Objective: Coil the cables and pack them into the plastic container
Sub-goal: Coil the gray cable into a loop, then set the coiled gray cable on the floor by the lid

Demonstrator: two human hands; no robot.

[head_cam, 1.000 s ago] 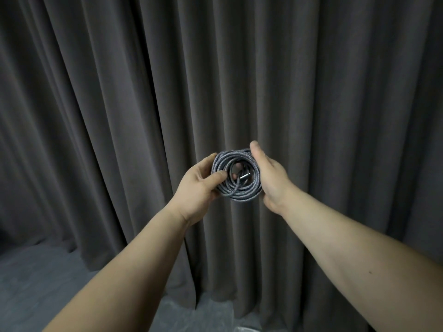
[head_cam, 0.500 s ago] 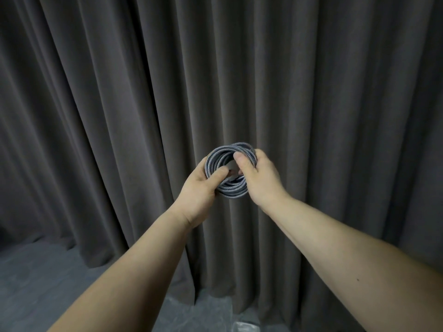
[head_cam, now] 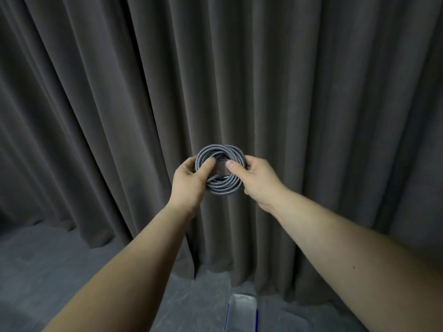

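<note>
Holding the coil (head_cam: 220, 170) up at arm's length in front of the curtain (head_cam: 96, 116), both hands are pinching it from opposite sides: the left hand (head_cam: 189, 182) is gripping the left rim with its thumb lying over the strands, and the right hand (head_cam: 257, 179) is clamping the right rim with its thumb pushed into the centre hole. The ring is facing the camera pretty much flat-on, looking fully wound, with what might be a plug tucked in the middle, hard to tell though. What matters now is that the container (head_cam: 242, 312) is sitting way down below the hands at the bottom edge, a touch right of the coil, so I'd guess the right hand is the nearer one for lowering it in. No idea if other cables are already in there, it's mostly cut off.
</note>
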